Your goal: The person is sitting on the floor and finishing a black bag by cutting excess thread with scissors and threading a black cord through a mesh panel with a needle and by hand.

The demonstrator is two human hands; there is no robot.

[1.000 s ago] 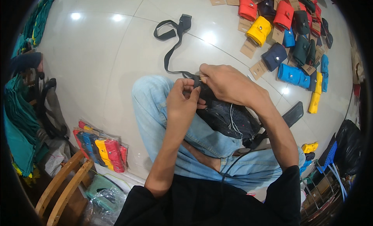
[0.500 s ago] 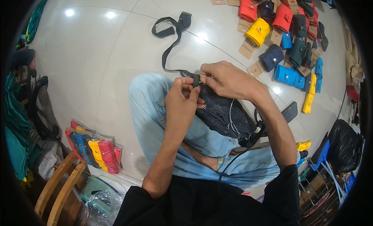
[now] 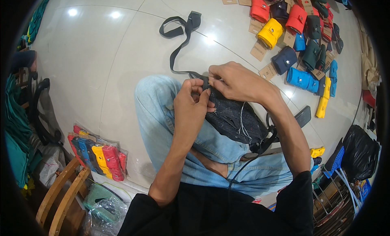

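Observation:
A black mesh bag (image 3: 233, 118) lies across my lap, over light blue jeans. My left hand (image 3: 191, 102) has its fingers closed on the bag's upper edge. Close beside it, my right hand (image 3: 235, 81) pinches the same edge, its fingertips nearly meeting the left ones. What lies between the fingertips is too small to make out. From that edge a black strap (image 3: 174, 57) runs out over the floor and ends in a buckle (image 3: 194, 20). White thread or cord (image 3: 242, 124) hangs loose on the mesh.
Several rolled pouches in red, yellow (image 3: 269, 33), blue and dark colours lie with brown tags at the upper right. A dark phone-like slab (image 3: 302, 116) rests beside my right forearm. Packed pouches (image 3: 101, 155) and a wooden frame (image 3: 69, 191) stand at the left, a black plastic bag (image 3: 359, 150) at the right.
Both hands stay at the bag's edge with only tiny finger shifts. Bag, strap and surroundings look the same.

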